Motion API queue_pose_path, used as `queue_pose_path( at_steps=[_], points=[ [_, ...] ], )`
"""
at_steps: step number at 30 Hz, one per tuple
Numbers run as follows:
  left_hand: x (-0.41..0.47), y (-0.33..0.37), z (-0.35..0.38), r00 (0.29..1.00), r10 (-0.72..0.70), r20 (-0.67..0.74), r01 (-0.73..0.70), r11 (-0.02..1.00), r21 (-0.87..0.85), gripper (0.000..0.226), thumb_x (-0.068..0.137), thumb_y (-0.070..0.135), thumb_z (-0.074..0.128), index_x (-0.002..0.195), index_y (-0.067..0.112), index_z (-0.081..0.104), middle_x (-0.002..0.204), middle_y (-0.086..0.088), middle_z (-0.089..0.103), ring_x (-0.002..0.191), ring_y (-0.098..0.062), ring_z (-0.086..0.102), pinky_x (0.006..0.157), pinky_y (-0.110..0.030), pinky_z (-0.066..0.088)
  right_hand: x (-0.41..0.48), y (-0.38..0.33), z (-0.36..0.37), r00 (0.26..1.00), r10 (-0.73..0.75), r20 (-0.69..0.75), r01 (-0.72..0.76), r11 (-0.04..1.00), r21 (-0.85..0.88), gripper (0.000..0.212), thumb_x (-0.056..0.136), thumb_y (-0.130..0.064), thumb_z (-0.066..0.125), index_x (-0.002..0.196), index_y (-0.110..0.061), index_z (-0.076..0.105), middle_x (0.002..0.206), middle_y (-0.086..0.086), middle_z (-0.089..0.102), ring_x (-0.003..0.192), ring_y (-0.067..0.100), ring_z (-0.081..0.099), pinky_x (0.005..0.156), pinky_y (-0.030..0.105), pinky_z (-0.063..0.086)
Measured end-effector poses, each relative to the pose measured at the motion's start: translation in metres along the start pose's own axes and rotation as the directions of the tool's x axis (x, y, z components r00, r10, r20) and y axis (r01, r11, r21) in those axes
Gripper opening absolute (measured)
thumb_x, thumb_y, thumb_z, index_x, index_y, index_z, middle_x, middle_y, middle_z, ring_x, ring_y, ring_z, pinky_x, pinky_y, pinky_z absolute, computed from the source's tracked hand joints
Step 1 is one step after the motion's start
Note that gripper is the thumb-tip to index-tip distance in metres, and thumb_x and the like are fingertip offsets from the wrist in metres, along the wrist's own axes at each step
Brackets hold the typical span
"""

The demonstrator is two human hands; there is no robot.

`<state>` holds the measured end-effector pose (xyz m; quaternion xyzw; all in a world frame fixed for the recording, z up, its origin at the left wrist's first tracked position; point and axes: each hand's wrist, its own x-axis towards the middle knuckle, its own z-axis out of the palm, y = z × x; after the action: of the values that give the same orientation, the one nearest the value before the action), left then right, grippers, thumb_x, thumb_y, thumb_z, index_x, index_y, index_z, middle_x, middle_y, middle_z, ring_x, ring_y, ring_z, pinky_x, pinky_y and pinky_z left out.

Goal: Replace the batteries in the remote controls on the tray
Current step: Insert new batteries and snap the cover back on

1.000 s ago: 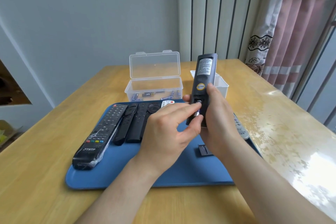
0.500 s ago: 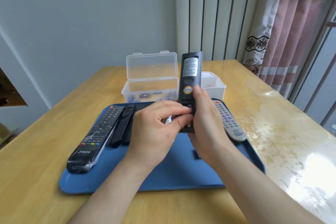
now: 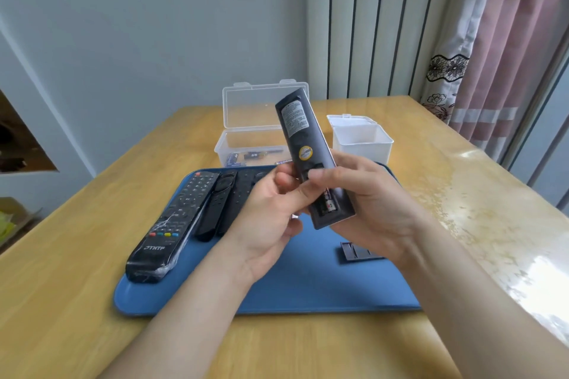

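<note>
While both forearms reach up from the bottom of the frame, the work is happening dead centre, above the blue tray (image 3: 308,289). The right hand (image 3: 369,206) is wrapped around the lower half of a dark remote (image 3: 304,144), back side up and tilted so its top leans toward the upper left; the battery bay is open and at least one battery (image 3: 328,204) sits in it. The left hand (image 3: 271,209) is half curled, its thumb and forefinger pinching at the remote's left edge just above the bay. Whether it holds a battery of its own, I cannot tell.

To my eye the step is working a cell in or out. It would go best with the right hand steady and the remote kept over the tray, so anything that slips lands there. Press the cell against the spring end first, then lever the other end, minding polarity.

The loose cover (image 3: 358,252) lies on the tray at lower right, just under the right wrist, within easy reach. Three other remotes lie side by side on the tray's left, the nearest being a wrapped black remote (image 3: 172,224). Beyond the tray, the clear box (image 3: 246,144) stands open with spare batteries inside, and a white tub (image 3: 360,138) sits right of it on the wooden table (image 3: 77,255).
</note>
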<state>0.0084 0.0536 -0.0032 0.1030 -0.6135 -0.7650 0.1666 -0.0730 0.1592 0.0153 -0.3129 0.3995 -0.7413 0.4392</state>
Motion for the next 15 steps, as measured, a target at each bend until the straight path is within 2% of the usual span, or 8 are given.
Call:
queue_pose_path(
  at_steps=[2, 4, 5, 7, 9, 10, 13, 15],
  points=[
    [0.001, 0.002, -0.002, 0.998, -0.057, 0.041, 0.062, 0.990, -0.127, 0.023, 0.079, 0.034, 0.070, 0.097, 0.023, 0.060, 0.071, 0.009, 0.049, 0.057, -0.003, 0.038, 0.046, -0.018, 0.024, 0.001, 0.002, -0.003, 0.999, 0.010, 0.045, -0.010, 1.000, -0.009, 0.049, 0.075, 0.009, 0.054, 0.122, 0.018, 0.047, 0.102, 0.023, 0.059, 0.094, 0.036, 0.059, 0.075, 0.045, 0.049],
    [0.000, 0.006, -0.004, 0.991, -0.091, 0.100, 0.117, 0.946, -0.303, 0.022, 0.083, 0.030, 0.063, 0.104, 0.022, 0.058, 0.071, 0.012, 0.049, 0.058, 0.000, 0.041, 0.050, -0.017, 0.025, 0.001, 0.001, -0.006, 0.999, 0.000, 0.041, 0.000, 1.000, -0.005, 0.049, 0.071, 0.014, 0.050, 0.120, 0.011, 0.053, 0.095, 0.021, 0.061, 0.087, 0.034, 0.058, 0.073, 0.045, 0.049],
    [0.000, 0.008, -0.006, 0.988, -0.101, 0.120, 0.140, 0.910, -0.389, 0.022, 0.083, 0.022, 0.058, 0.105, 0.022, 0.058, 0.073, 0.013, 0.051, 0.063, 0.000, 0.043, 0.054, -0.017, 0.027, 0.002, 0.000, -0.007, 1.000, -0.013, 0.016, 0.013, 1.000, 0.006, 0.049, 0.070, 0.014, 0.049, 0.118, 0.010, 0.055, 0.094, 0.022, 0.062, 0.086, 0.033, 0.059, 0.074, 0.044, 0.050],
    [0.002, 0.009, -0.009, 0.986, -0.098, 0.138, 0.154, 0.857, -0.491, 0.042, 0.074, -0.001, 0.045, 0.109, 0.017, 0.058, 0.088, 0.008, 0.056, 0.078, -0.005, 0.051, 0.064, -0.018, 0.036, 0.003, -0.004, -0.009, 0.996, -0.059, -0.063, 0.062, 0.997, 0.049, 0.048, 0.069, 0.016, 0.047, 0.116, 0.011, 0.056, 0.099, 0.022, 0.064, 0.089, 0.032, 0.063, 0.079, 0.042, 0.053],
    [0.006, 0.007, -0.012, 0.994, -0.096, 0.052, 0.109, 0.837, -0.537, 0.059, 0.067, -0.019, 0.031, 0.115, 0.006, 0.056, 0.104, -0.010, 0.056, 0.092, -0.018, 0.055, 0.076, -0.021, 0.047, 0.004, -0.007, -0.010, 0.976, -0.095, -0.195, 0.120, 0.986, 0.118, 0.045, 0.073, 0.020, 0.044, 0.116, 0.012, 0.055, 0.108, 0.021, 0.066, 0.099, 0.029, 0.068, 0.089, 0.040, 0.054],
    [0.006, 0.006, -0.012, 0.996, -0.090, -0.020, 0.065, 0.840, -0.538, 0.062, 0.069, -0.024, 0.024, 0.115, 0.003, 0.055, 0.106, -0.018, 0.054, 0.093, -0.024, 0.057, 0.080, -0.024, 0.052, 0.005, -0.007, -0.011, 0.960, -0.091, -0.264, 0.138, 0.977, 0.162, 0.043, 0.077, 0.022, 0.041, 0.117, 0.011, 0.054, 0.110, 0.021, 0.066, 0.101, 0.027, 0.069, 0.091, 0.039, 0.055],
    [0.009, 0.004, -0.012, 0.983, -0.064, -0.173, -0.028, 0.875, -0.483, 0.056, 0.077, -0.028, 0.022, 0.113, 0.000, 0.056, 0.094, -0.021, 0.056, 0.082, -0.024, 0.063, 0.079, -0.028, 0.057, 0.008, -0.002, -0.011, 0.921, -0.010, -0.390, 0.154, 0.928, 0.338, 0.041, 0.082, 0.017, 0.034, 0.116, 0.007, 0.055, 0.105, 0.017, 0.065, 0.091, 0.024, 0.069, 0.080, 0.037, 0.058],
    [0.009, 0.001, -0.013, 0.975, -0.053, -0.216, -0.050, 0.894, -0.445, 0.045, 0.082, -0.026, 0.029, 0.104, 0.001, 0.058, 0.082, -0.015, 0.058, 0.071, -0.019, 0.063, 0.073, -0.026, 0.058, 0.009, 0.004, -0.006, 0.900, 0.039, -0.434, 0.131, 0.926, 0.354, 0.031, 0.083, 0.014, 0.038, 0.106, 0.003, 0.056, 0.099, 0.016, 0.064, 0.081, 0.021, 0.066, 0.068, 0.032, 0.056]
  ],
)
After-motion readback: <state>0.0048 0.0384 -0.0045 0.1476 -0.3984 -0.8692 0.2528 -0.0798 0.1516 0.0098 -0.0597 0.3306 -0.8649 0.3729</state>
